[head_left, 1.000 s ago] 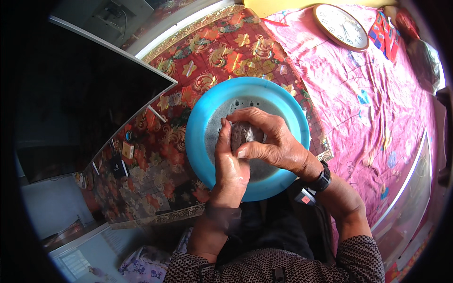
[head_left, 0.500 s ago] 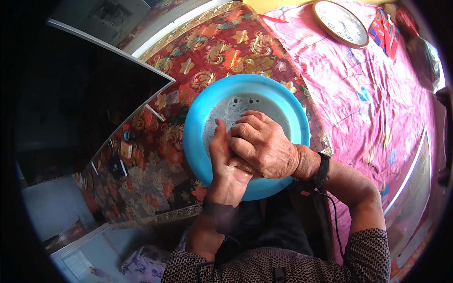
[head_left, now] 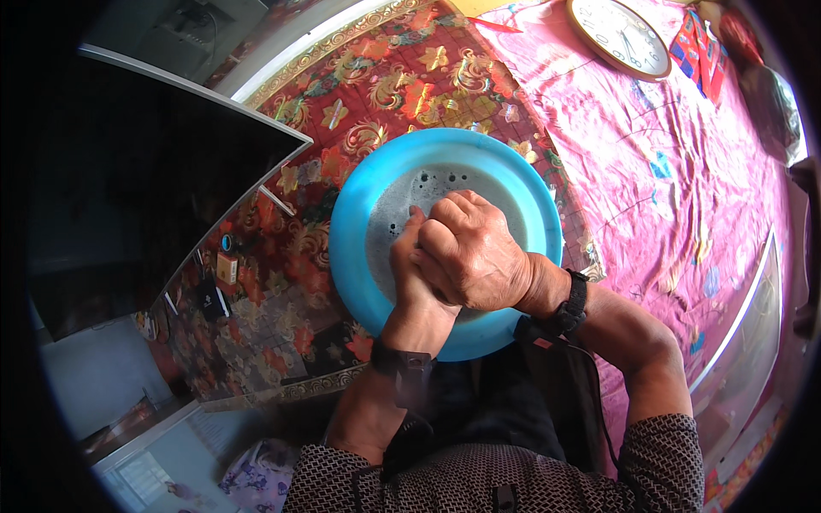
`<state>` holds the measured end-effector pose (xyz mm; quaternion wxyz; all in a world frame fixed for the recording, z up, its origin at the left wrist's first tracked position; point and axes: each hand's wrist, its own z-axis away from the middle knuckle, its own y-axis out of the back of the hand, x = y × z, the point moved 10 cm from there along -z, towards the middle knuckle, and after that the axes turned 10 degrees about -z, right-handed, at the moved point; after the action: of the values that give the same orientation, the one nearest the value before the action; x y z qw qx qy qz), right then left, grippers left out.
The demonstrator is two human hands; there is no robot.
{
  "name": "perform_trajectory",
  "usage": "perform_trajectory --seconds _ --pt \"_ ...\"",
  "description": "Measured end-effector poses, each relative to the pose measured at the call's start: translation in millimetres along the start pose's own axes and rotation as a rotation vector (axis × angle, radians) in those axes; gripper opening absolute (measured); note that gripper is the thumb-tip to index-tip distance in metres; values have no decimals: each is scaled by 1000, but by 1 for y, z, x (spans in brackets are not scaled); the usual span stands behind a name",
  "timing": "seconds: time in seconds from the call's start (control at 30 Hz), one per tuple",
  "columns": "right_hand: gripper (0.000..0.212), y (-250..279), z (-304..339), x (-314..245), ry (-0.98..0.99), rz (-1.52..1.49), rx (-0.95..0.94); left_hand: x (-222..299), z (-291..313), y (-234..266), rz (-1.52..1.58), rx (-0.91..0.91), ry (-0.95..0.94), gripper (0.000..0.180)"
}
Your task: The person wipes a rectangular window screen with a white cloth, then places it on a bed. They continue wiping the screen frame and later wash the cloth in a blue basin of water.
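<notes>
A round light-blue basin point(head_left: 351, 235) holds cloudy, soapy water point(head_left: 432, 197) with suds and a few dark gaps in the foam. Above the water, over the basin's near half, my two hands press together. My right hand point(head_left: 475, 252) is closed, knuckles up, and lies over my left hand point(head_left: 421, 295). The left thumb points up along the right fist, while the other left fingers are closed out of sight beneath it. Whatever sits between them, if anything, is hidden. Each wrist wears a dark band.
The basin stands on a red floral cloth point(head_left: 385, 94). On the left is a large dark screen point(head_left: 162, 179), with a small box point(head_left: 227, 268) near it. A pink sheet point(head_left: 650, 197) spreads to the right, carrying a round wall clock point(head_left: 620, 38). A dark cable runs by my right forearm.
My right hand has rolled further over the left and clenched tighter, and the left thumb has tipped toward it. Both hands remain over the basin.
</notes>
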<state>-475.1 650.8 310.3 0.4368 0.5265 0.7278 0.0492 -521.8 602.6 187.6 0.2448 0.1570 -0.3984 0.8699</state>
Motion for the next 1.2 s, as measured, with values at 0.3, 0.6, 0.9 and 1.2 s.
perform_trajectory --seconds 0.3,0.6,0.9,1.2 --pt "31 -10 0 8 -24 2 -40 -25 -32 26 205 -116 -18 50" --pt "29 -13 -2 12 -79 -16 -48 -27 -44 29 177 -154 -97 43" --pt "28 -5 -1 7 -96 -34 36 -26 -33 31 184 -156 -90 47" --pt "33 10 1 20 -285 -203 77 0 -2 7 -45 22 -177 52"
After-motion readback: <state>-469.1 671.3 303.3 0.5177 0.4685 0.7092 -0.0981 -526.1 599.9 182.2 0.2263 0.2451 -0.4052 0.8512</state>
